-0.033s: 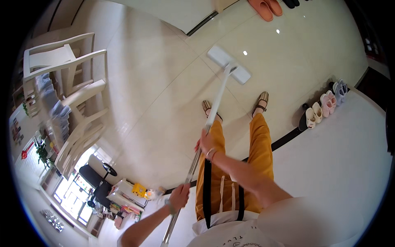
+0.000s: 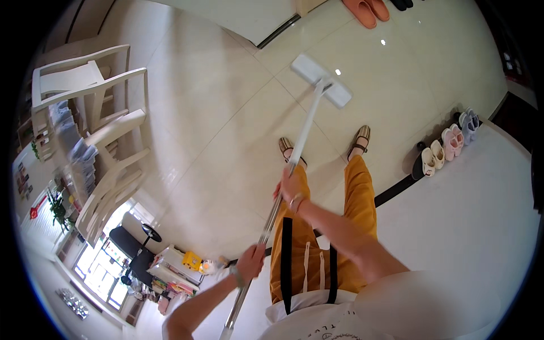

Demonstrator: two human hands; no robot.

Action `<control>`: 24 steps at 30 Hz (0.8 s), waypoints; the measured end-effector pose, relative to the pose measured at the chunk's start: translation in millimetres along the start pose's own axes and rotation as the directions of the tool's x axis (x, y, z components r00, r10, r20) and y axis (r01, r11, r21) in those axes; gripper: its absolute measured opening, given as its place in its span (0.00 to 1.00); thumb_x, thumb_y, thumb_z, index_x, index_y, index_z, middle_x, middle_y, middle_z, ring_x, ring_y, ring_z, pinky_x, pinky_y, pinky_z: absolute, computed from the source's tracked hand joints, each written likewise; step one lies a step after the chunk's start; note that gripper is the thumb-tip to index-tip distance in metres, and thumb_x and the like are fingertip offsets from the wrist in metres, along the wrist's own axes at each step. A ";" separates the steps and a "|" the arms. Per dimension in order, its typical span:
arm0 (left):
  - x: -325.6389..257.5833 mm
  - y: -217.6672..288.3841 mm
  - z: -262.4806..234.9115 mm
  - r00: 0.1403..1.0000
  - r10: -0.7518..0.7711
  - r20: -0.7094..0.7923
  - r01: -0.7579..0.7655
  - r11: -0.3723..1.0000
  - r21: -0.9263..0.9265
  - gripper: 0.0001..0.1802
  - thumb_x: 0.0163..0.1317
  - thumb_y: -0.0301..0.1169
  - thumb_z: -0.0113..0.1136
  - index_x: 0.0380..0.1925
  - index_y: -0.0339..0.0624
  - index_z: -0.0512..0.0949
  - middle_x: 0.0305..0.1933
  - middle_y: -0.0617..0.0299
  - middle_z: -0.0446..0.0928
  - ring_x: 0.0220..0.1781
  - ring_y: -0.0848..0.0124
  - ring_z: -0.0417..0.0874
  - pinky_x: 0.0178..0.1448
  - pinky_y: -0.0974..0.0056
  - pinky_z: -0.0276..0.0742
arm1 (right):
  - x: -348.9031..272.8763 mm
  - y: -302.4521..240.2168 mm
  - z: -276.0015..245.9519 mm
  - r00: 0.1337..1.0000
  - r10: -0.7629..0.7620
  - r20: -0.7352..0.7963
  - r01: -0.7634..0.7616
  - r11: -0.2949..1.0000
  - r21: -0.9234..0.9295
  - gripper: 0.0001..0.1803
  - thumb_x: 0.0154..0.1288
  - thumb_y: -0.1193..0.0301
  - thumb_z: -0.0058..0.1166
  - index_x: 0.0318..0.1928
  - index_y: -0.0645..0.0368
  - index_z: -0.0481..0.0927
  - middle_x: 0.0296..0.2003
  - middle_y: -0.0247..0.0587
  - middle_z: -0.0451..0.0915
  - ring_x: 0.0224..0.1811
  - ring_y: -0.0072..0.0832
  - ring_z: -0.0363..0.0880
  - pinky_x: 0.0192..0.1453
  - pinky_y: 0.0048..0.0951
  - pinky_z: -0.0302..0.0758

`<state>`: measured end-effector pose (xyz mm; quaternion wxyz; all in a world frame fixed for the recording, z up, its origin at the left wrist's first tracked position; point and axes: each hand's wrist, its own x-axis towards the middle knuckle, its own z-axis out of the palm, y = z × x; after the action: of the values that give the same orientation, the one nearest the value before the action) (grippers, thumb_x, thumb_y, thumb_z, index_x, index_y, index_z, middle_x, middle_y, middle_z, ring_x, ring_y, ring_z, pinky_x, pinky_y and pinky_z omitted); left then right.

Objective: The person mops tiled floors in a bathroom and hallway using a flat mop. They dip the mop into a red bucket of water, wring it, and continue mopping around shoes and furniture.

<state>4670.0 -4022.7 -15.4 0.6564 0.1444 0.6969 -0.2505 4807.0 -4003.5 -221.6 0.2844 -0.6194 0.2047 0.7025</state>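
Note:
A flat mop with a white rectangular head [image 2: 310,68] rests on the glossy tiled floor ahead of my feet. Its long pole [image 2: 307,127], white towards the head and shiny metal lower down, slants back to my left side. My right hand [image 2: 290,186] is wrapped round the pole at its middle, near my left knee. Lower on the metal part, my left hand [image 2: 251,262] is closed round it too. The pole's near end passes beyond my left forearm at the lower edge.
White chairs [image 2: 96,79] and a table stand at the left. Several small shoes [image 2: 451,141] line a wall at the right. Orange slippers [image 2: 365,12] lie at the far edge, beside a white cabinet or door corner [image 2: 258,34]. A shelf with toys [image 2: 175,266] is at lower left.
The mop head has slid slightly forward and to the right across the tiles. Both hands have moved a little the same way with the pole, still gripping it.

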 end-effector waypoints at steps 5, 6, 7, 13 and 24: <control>44.7 148.7 24.7 0.961 0.220 0.168 -0.226 0.974 0.020 0.24 0.62 0.54 0.41 0.25 0.43 0.64 0.13 0.70 0.59 0.10 0.80 0.59 0.13 0.73 0.57 | 77.9 -152.2 -37.9 0.970 -0.237 -0.053 0.238 0.971 0.008 0.20 0.65 0.55 0.31 0.30 0.61 0.60 0.12 0.44 0.67 0.10 0.36 0.70 0.11 0.35 0.66; 47.2 174.3 26.1 0.951 0.240 0.195 -0.247 0.969 0.008 0.23 0.62 0.53 0.42 0.25 0.43 0.64 0.14 0.70 0.59 0.11 0.79 0.59 0.14 0.72 0.57 | 93.6 -179.6 -41.3 0.956 -0.284 -0.069 0.288 0.955 0.068 0.18 0.65 0.57 0.31 0.30 0.60 0.60 0.14 0.43 0.67 0.11 0.36 0.70 0.13 0.36 0.69; 53.3 192.2 22.3 0.949 0.246 0.196 -0.252 0.968 0.008 0.24 0.62 0.54 0.41 0.26 0.43 0.64 0.15 0.71 0.58 0.11 0.81 0.58 0.13 0.73 0.56 | 94.6 -202.6 -32.2 0.961 -0.258 -0.103 0.265 0.962 0.066 0.17 0.65 0.57 0.31 0.31 0.61 0.60 0.15 0.43 0.67 0.12 0.36 0.71 0.14 0.37 0.71; 69.4 168.1 -11.9 0.957 0.205 0.206 -0.210 0.978 0.003 0.24 0.62 0.55 0.40 0.26 0.45 0.65 0.14 0.72 0.57 0.10 0.82 0.55 0.13 0.74 0.53 | 99.4 -179.5 -2.3 0.958 -0.245 -0.152 0.254 0.966 0.043 0.15 0.64 0.60 0.30 0.32 0.61 0.62 0.16 0.44 0.68 0.14 0.36 0.73 0.15 0.38 0.72; -63.1 -66.2 -63.9 0.923 -0.348 0.163 0.381 0.886 -0.266 0.22 0.63 0.52 0.41 0.19 0.49 0.59 0.10 0.72 0.52 0.09 0.80 0.51 0.11 0.73 0.48 | -38.4 103.1 79.7 0.964 0.264 0.014 -0.260 0.956 -0.134 0.22 0.67 0.54 0.34 0.38 0.65 0.59 0.16 0.46 0.70 0.11 0.39 0.74 0.12 0.37 0.74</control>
<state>4587.2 -4035.4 58.3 0.6492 -0.1018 0.7032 -0.2712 4682.3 -4035.9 -178.5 0.1506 -0.5929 0.2338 0.7557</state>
